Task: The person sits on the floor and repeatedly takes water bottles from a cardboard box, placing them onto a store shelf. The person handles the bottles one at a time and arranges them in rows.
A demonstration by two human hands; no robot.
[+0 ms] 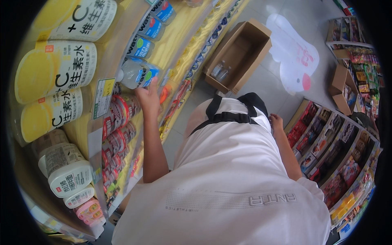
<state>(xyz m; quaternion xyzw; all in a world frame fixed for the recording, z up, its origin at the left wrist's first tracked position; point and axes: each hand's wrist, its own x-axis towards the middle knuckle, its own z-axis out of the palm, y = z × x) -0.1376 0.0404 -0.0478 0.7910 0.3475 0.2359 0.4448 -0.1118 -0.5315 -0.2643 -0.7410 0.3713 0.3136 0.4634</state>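
My left hand (148,95) grips a clear plastic bottle (137,73) with a blue and green label, its cap end pointing left. The bottle lies tilted at the front of a shelf, beside several upright bottles (140,46) with similar blue labels. My right hand (276,121) hangs by my right side near my hip, its fingers loosely curled and apart, holding nothing that I can see. Beyond my waist an open cardboard box (239,55) stands on the floor, with a few clear bottles (221,73) at its near end.
Left, shelves hold large yellow-labelled bottles (56,69), white-lidded tubs (69,176) and red-labelled containers (119,111). A price tag (104,97) is on the shelf edge. Packaged snacks fill the right rack (324,153). Another open carton (344,88) and a white floor decal (292,52) lie ahead.
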